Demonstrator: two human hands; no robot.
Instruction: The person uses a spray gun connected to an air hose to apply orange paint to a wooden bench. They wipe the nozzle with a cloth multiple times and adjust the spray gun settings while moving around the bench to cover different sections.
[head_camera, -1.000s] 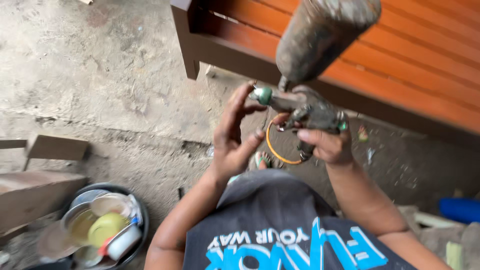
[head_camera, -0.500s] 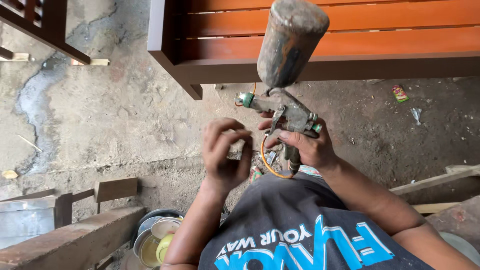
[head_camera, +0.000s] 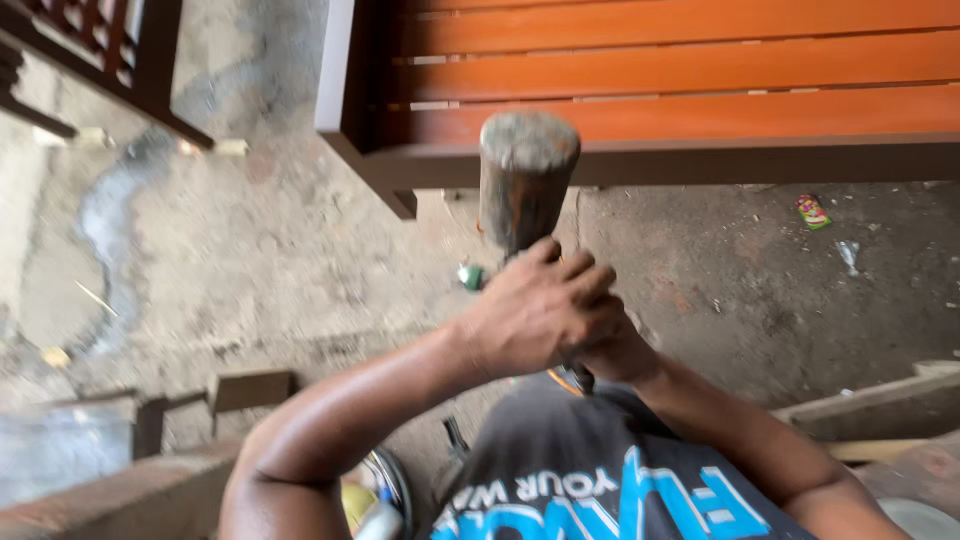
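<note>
Closest in is a dark grey shirt (head_camera: 600, 480) with blue lettering, and beside it at the bottom edge sits a round tub (head_camera: 375, 495) of small containers on the ground. The floor (head_camera: 250, 250) is rough, stained concrete, with a pale patch off to the left. A wooden block (head_camera: 250, 388) and a plank (head_camera: 120, 495) lie low on the left; more boards (head_camera: 880, 405) lie low on the right.

Both forearms rise from the bottom and meet in the middle. The left hand (head_camera: 540, 310) lies on top, back toward us, fingers curled over and clenched around the spray gun's (head_camera: 525, 200) body. The right hand (head_camera: 615, 350) is mostly hidden beneath it; it seems wrapped on the gun's grip, though I cannot tell for sure how its fingers close.

The gun's grimy grey cup stands straight up just above the left knuckles, touching them at its base. A green knob (head_camera: 470, 276) shows just left of the fingers, and an orange loop (head_camera: 565, 380) peeks out below the hands.

Beyond the fingers stands a bench (head_camera: 680, 70) of glossy orange slats in a dark brown frame. A scrap of litter (head_camera: 812, 211) lies on the floor off to the right.
</note>
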